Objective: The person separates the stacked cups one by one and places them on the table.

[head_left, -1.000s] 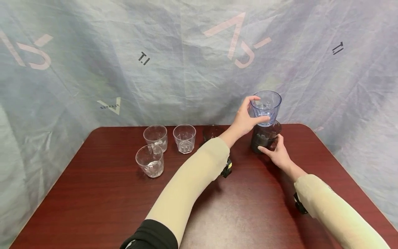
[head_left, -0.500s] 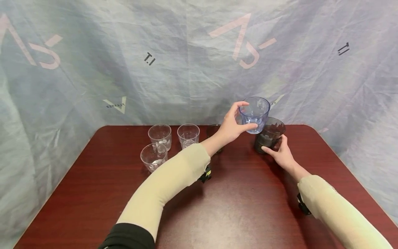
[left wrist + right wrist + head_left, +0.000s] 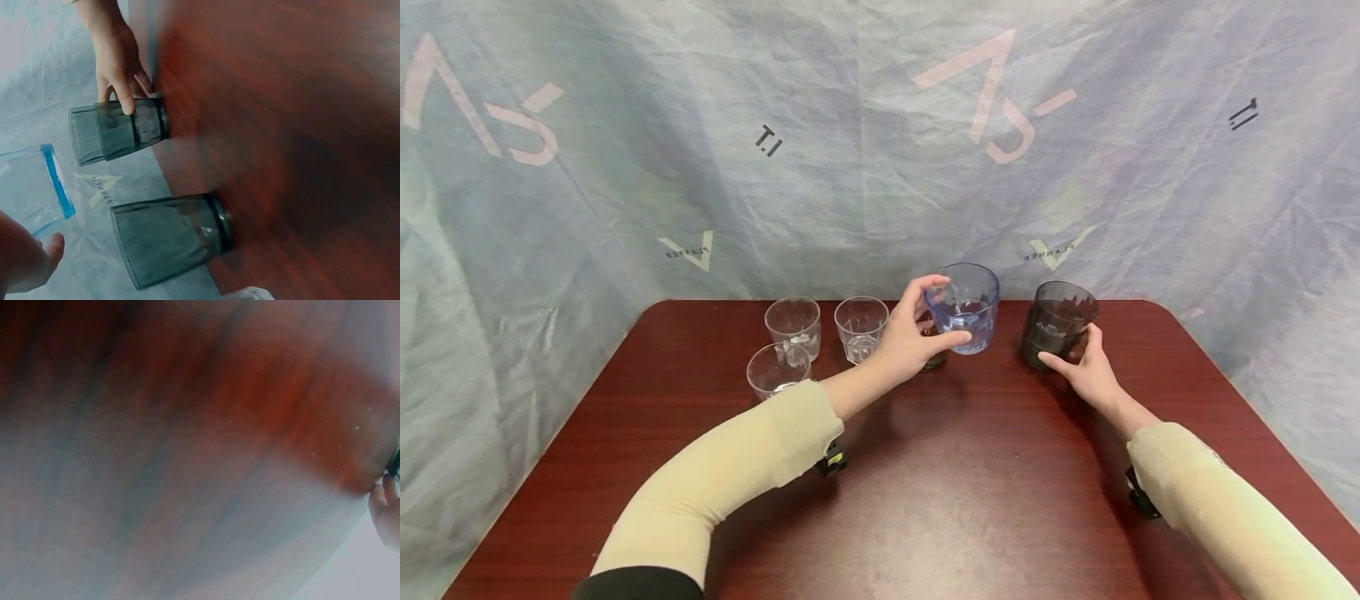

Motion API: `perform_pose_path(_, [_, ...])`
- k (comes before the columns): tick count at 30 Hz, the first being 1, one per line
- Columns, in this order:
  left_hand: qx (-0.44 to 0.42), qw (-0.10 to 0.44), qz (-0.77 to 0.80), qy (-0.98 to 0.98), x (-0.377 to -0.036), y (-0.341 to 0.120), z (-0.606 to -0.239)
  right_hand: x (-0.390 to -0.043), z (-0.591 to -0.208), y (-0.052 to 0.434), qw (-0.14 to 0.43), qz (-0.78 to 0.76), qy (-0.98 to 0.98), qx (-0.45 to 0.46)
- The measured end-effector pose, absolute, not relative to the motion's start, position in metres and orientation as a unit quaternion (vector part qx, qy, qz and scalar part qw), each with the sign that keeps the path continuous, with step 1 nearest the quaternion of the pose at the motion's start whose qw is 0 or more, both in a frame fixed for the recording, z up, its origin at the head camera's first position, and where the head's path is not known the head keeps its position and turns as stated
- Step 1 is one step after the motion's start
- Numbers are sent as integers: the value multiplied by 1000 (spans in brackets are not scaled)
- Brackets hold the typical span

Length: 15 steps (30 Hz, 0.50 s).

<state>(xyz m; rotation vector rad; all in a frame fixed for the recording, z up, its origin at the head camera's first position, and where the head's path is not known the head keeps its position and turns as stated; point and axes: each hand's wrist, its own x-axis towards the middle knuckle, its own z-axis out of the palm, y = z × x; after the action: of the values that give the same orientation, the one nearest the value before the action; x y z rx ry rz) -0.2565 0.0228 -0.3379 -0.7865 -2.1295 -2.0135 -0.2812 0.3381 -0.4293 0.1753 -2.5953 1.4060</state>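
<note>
My left hand (image 3: 898, 342) holds a blue see-through cup (image 3: 972, 308) by its side, raised above the table, thumb on the near side. Largely hidden behind this hand stands a dark grey cup (image 3: 169, 237), upright on the table, which the left wrist view shows whole. Over to the right, my right hand (image 3: 1093, 375) grips two nested dark grey cups (image 3: 1056, 329), which stand on the table near its far edge. Only fingertips of the right hand and a dark sliver of cup show in the right wrist view.
Three clear cups stand at the back left of the red-brown table (image 3: 970, 483): a left rear cup (image 3: 793, 325), another rear cup (image 3: 859, 327) beside it, and a front cup (image 3: 773, 367) partly behind my left sleeve. A grey printed cloth (image 3: 850, 167) hangs behind the table.
My left hand has carried the blue cup left and down, from over the nested dark cups to near the single dark cup. The right hand keeps its grip on the nested pair.
</note>
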Motion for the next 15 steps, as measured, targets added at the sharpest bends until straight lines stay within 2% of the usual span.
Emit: perform_pose_path(15, [-226, 101, -654, -715, -219, -40, -361, -280, -430, 337, 104, 472, -874, 59])
